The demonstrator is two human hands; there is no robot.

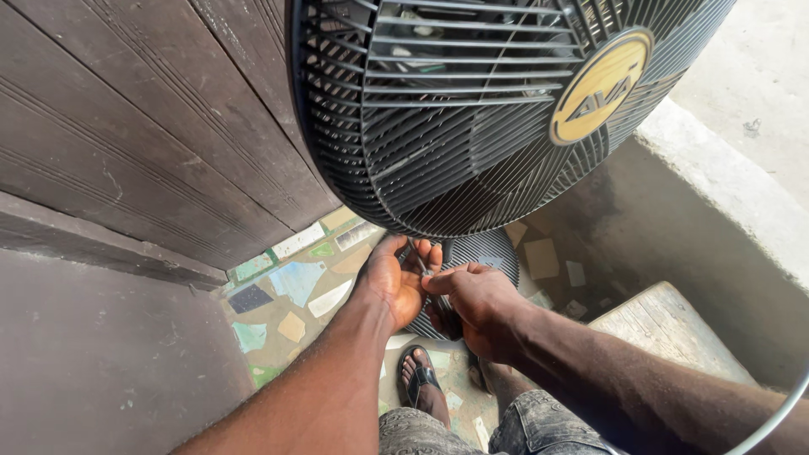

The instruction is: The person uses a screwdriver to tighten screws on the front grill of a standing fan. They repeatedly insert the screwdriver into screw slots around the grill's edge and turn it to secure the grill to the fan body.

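A black fan with a round grille and a yellow centre badge fills the top of the head view. Just under its lower rim, my left hand is cupped with fingers curled near a small metal part. My right hand pinches that same small part with thumb and fingertips, touching my left hand. What the part is stays too small to tell. The fan's ribbed round base shows behind my hands.
A dark wooden door stands at left above a mosaic-tiled floor. A concrete ledge runs at right, with a wooden board below it. My sandalled foot is on the floor. A thin cable curves at bottom right.
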